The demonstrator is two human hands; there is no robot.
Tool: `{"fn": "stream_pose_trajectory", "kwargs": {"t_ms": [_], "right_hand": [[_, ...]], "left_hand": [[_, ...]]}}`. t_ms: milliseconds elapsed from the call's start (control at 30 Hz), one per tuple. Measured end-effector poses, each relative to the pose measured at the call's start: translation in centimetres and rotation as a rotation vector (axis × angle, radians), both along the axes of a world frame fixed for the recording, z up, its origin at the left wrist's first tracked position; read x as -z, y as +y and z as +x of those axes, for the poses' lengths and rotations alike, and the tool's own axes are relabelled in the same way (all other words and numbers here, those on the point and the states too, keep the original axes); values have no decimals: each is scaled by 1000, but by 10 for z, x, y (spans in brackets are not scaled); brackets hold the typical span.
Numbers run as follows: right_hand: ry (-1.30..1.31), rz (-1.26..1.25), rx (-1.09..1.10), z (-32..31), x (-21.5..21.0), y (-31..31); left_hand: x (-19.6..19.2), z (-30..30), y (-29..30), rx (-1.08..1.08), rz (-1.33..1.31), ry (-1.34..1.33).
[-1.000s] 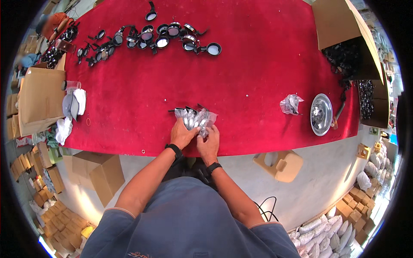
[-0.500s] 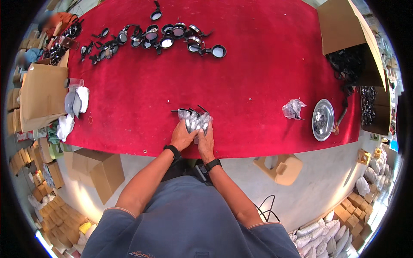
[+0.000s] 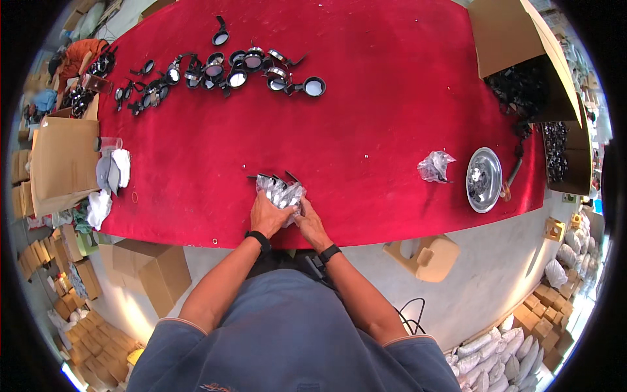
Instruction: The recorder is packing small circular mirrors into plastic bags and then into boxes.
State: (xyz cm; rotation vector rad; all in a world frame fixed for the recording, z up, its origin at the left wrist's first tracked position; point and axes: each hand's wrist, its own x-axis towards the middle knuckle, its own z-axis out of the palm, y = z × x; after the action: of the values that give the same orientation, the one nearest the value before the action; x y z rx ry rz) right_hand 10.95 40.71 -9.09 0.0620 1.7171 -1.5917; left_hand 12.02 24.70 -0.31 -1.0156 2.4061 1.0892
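Near the table's front edge, a crinkled clear plastic bag (image 3: 279, 191) is between my two hands. Silvery pieces show through it, and thin black stubs stick out at its far side; their exact kind I cannot make out. My left hand (image 3: 266, 215) wraps round the bag's left and near side, thumb across it. My right hand (image 3: 312, 225) grips the bag's right edge with its fingertips. Farther off lies a spread of round mirrors with black straps (image 3: 237, 78), some rimmed in silver.
A red cloth (image 3: 366, 196) covers the table. To the right are a crumpled plastic bag (image 3: 435, 167), a metal dish with small parts (image 3: 483, 202) and an open carton of black pieces (image 3: 506, 39). At left stand a cardboard box (image 3: 62, 157) and grey-white caps (image 3: 114, 171). A beige stool (image 3: 434, 258) stands below.
The whole view has shifted slightly, so the table's things appear farther left. My wrists are a little wider apart, and my right hand is more slanted against the bag. Both hands still hold it.
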Motion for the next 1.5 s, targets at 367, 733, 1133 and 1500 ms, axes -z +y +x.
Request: {"fn": "stream_pose_trajectory", "kwargs": {"t_ms": [367, 733, 1133, 1500], "right_hand": [[792, 1022, 692, -253, -86, 258], [445, 1176, 204, -316, -17, 367], [841, 1215, -354, -356, -2, 328], [175, 611, -307, -262, -24, 276]], "left_hand": [[-2, 12, -3, -118, 11, 55], [3, 5, -2, -98, 19, 51], [-2, 9, -2, -133, 51, 59], [-1, 12, -5, -78, -15, 43]]}}
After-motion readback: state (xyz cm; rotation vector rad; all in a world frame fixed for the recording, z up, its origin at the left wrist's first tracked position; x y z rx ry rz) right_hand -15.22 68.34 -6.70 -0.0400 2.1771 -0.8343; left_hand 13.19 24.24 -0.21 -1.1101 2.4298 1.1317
